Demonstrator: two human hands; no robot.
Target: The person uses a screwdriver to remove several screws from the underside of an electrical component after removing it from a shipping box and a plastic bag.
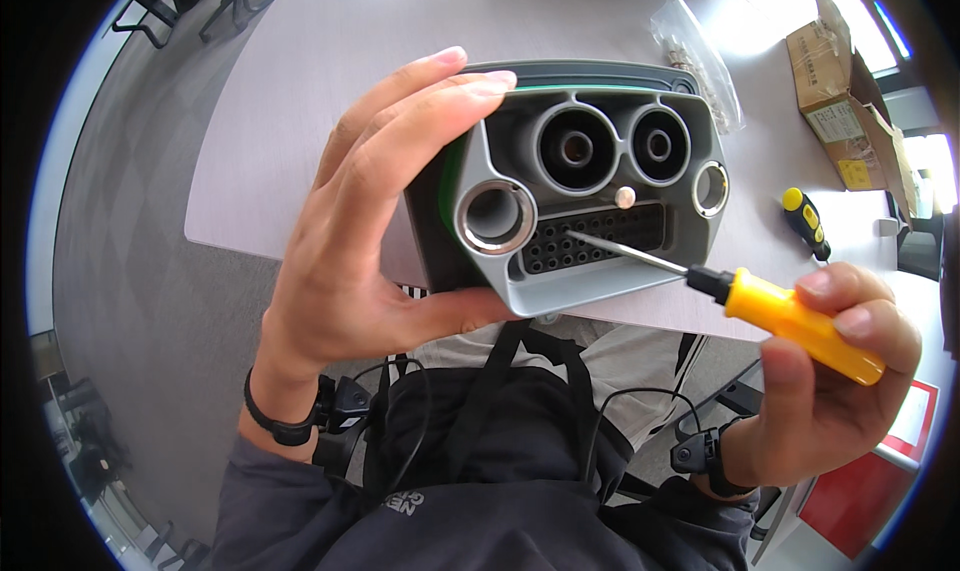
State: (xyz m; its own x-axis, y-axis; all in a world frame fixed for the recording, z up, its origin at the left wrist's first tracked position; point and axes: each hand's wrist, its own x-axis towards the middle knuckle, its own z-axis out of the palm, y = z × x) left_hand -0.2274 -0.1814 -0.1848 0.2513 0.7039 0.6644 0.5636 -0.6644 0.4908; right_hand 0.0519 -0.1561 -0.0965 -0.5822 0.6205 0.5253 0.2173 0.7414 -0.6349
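My left hand (365,211) grips the left side of a grey connector housing (590,289), fingers over its top and thumb beneath. Two large round black sockets sit in the upper part of its face, with a metal-ringed hole at each side. Below them lies a black block of small pin holes (640,226). In my right hand (835,371) is a screwdriver (800,321) with a yellow handle, pinched between thumb and fingers. Its thin metal shaft points left, and the tip is at the pin block; whether it sits inside a hole I cannot tell.
A pale table (330,81) spreads behind the housing. On it are a clear plastic bag of small parts (705,66), an open cardboard box (835,96) and a yellow-and-black tool (805,223) right of the housing. Black chairs (190,1) stand at the far left.
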